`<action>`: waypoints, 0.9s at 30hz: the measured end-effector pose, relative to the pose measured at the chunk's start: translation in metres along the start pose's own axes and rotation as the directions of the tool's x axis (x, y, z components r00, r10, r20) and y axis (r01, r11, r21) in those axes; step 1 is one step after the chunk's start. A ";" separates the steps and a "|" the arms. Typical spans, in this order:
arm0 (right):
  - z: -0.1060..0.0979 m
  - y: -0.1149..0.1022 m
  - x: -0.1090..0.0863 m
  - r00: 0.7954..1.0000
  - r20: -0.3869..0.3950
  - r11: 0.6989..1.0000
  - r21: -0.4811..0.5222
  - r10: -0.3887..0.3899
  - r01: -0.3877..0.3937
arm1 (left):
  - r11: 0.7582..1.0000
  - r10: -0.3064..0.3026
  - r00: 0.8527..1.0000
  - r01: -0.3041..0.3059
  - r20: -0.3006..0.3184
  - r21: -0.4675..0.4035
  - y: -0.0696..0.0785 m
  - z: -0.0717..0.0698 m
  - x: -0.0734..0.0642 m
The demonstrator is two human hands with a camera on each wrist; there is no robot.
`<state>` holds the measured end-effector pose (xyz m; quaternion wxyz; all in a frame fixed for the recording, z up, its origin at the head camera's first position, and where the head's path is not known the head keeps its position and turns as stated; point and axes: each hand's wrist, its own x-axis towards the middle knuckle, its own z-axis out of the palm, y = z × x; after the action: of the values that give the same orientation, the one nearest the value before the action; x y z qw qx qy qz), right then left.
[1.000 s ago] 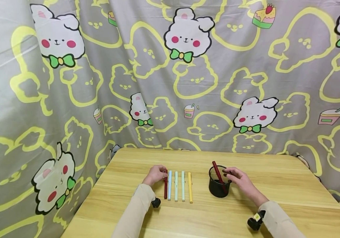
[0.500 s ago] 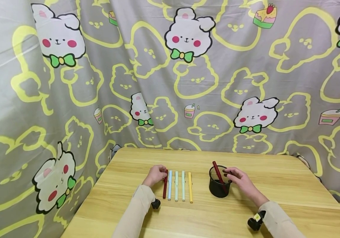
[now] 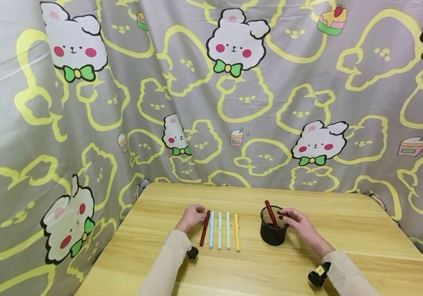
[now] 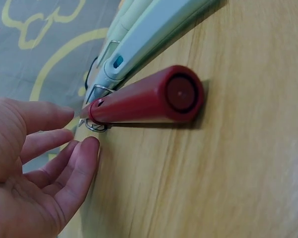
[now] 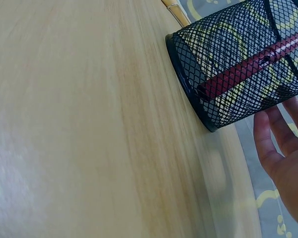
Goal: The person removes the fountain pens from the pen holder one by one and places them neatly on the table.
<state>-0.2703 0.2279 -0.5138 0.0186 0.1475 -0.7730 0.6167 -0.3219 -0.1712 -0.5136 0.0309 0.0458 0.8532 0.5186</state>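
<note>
My left hand [image 3: 192, 217] is at the far end of a dark red pen [image 3: 205, 228], which lies slightly slanted on the table. In the left wrist view, its fingers are loosely bent beside the pen's clip end, with no grip on it. Right of that pen lie a light blue pen [image 3: 211, 230], two mint-green pens, the left one [image 3: 219, 231] and the right one [image 3: 228, 231], and a yellow pen [image 3: 237, 232]. My right hand [image 3: 300, 225] is at the right side of a black mesh pen holder [image 5: 233, 59], fingers relaxed against or close to it. Another dark red pen [image 3: 272, 214] leans inside.
The wooden table [image 3: 256, 275] has its back edge near a patterned curtain [image 3: 196, 102], which also hangs along the left. Black cameras sit on both wrists, a left one [image 3: 192, 253] and a right one [image 3: 317, 277].
The dark red pen on the table has tilted, its near end shifting left away from the light blue pen. The left hand has shifted slightly left; my right hand stays by the holder.
</note>
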 end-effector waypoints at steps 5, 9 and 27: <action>-0.001 0.002 0.001 1.000 0.004 1.000 -0.002 -0.008 0.008 | 1.000 -0.006 0.999 0.006 -0.033 0.008 0.008 -0.003 0.000; 0.000 0.002 0.000 1.000 0.006 1.000 -0.005 -0.008 0.008 | 0.994 0.050 0.998 -0.045 -0.049 0.098 0.020 -0.005 0.001; -0.001 0.003 0.000 1.000 -0.001 1.000 -0.005 -0.004 0.004 | 0.962 0.210 0.977 -0.211 -0.028 -0.174 0.091 0.020 0.005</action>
<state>-0.2709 0.2290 -0.5163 0.0204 0.1486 -0.7742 0.6149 -0.3205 -0.1115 -0.4416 -0.0246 0.1308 0.7944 0.5927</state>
